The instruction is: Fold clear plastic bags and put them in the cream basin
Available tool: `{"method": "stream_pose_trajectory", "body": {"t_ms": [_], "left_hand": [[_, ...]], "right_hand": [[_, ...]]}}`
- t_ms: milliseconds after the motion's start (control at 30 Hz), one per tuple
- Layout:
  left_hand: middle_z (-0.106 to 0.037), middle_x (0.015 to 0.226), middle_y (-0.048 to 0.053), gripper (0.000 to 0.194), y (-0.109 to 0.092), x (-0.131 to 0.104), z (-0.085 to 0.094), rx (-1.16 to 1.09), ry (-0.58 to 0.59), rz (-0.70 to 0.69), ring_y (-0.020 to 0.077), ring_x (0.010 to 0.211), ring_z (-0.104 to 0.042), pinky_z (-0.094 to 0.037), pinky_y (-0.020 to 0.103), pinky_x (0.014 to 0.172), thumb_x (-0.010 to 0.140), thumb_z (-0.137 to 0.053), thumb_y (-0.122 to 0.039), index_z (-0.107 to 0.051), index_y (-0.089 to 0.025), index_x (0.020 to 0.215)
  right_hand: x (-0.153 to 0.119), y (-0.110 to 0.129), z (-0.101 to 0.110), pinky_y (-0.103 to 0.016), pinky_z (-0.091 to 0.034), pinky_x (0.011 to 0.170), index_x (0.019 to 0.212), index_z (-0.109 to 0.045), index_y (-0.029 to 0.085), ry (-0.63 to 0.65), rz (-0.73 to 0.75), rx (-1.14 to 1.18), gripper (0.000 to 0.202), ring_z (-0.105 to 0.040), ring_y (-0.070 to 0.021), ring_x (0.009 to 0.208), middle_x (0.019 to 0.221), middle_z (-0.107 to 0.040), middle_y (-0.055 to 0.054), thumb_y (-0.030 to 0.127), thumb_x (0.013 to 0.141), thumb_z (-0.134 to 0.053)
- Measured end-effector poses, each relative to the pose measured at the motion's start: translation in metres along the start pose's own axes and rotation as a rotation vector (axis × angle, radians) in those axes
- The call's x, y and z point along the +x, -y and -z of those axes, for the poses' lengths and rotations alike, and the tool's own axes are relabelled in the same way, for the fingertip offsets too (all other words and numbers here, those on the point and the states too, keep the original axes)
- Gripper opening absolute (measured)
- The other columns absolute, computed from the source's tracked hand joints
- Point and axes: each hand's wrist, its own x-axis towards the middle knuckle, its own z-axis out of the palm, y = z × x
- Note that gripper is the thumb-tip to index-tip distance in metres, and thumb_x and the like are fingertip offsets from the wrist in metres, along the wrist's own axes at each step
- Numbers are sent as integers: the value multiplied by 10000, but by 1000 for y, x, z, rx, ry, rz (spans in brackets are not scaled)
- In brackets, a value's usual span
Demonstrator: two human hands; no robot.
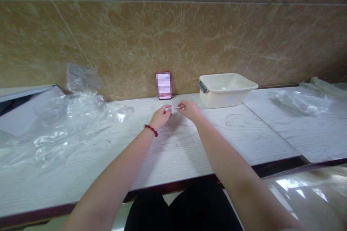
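Observation:
Both of my hands work close together over the white wood-grain table, just in front of an upright phone. My left hand (161, 116), with a dark red bead bracelet (151, 129) on its wrist, has its fingers and thumb bent towards each other. What they hold, if anything, is too small and clear to name. Facing it, my right hand (189, 110) pinches a small, thin, whitish see-through piece (175, 107) between thumb and fingertips. That piece lies in the narrow gap between the hands. Its kind cannot be made out.
The phone (163, 86) leans against the brown marble wall (130, 43). Right of it stands a cream plastic tub (219, 99) with a grey handle. Clear plastic bags (78, 112) cover the table's left side, and more clear plastic (303, 101) lies far right. The table edge (173, 184) runs before my knees.

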Motion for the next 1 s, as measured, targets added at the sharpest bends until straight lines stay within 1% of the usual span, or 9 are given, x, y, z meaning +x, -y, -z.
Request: {"method": "stream_pose_trajectory", "body": {"t_ms": [67,167,267,333,433,533,633,733,1000], "left_hand": [[-638,751,43,360,-5,11,-12,-81,33,78,114,599,-584,-435,218,542,792,-361,-394,-538,-183,1024],[-636,708,42,358,-5,21,-22,-95,15,76,114,573,-576,-424,213,514,783,-343,-407,-594,-158,840],[-615,616,30,338,2,23,-22,-23,-48,47,121,553,-561,-412,223,516,753,-375,-403,-589,-160,653],[-603,585,27,319,7,23,-19,-3,-73,55,128,544,-556,-408,234,520,728,-411,-410,-575,-164,609],[-598,565,18,251,13,22,-16,39,-109,73,131,539,-558,-407,238,528,679,-486,-405,-559,-170,630],[-599,581,7,180,16,21,-16,73,-103,62,123,550,-568,-413,226,537,649,-539,-345,-544,-173,702],[-604,657,3,201,16,20,-17,118,-84,32,109,527,-562,-413,219,525,659,-534,-298,-538,-181,821],[-606,768,16,248,16,19,-17,200,-99,-2,107,541,-561,-418,226,537,672,-525,-285,-536,-199,904],[-629,764,36,212,10,18,-18,368,-102,-78,143,688,-573,-434,242,655,654,-555,-250,-588,-171,847]], "right_hand": [[-1,1,-1,-213,-405,645,855,-563,231,-2,19,2,171,-571,-109,729,756,-645,32,277,692,-544],[-2,2,-4,-207,-411,630,857,-554,230,20,36,8,172,-575,-107,725,743,-644,34,238,686,-543],[-1,0,-5,-194,-415,630,879,-547,220,71,90,68,195,-575,-94,711,755,-644,23,244,686,-548],[0,-4,-3,-189,-415,639,895,-550,205,61,113,116,205,-569,-85,704,771,-638,9,295,713,-527],[3,-15,5,-187,-406,630,876,-577,186,8,40,91,226,-550,-82,680,771,-624,-6,342,755,-467],[4,-26,12,-187,-388,611,845,-615,207,110,-14,-4,203,-526,-83,643,734,-611,10,325,717,-511],[3,-32,15,-181,-379,612,876,-633,242,264,14,-44,228,-517,-86,650,738,-603,21,317,676,-554],[3,-34,14,-182,-380,651,931,-627,263,359,66,-39,275,-522,-96,714,818,-610,14,338,676,-556],[2,-28,18,-219,-373,732,968,-617,302,361,161,-131,290,-513,-124,785,866,-590,-4,365,690,-559]]}}
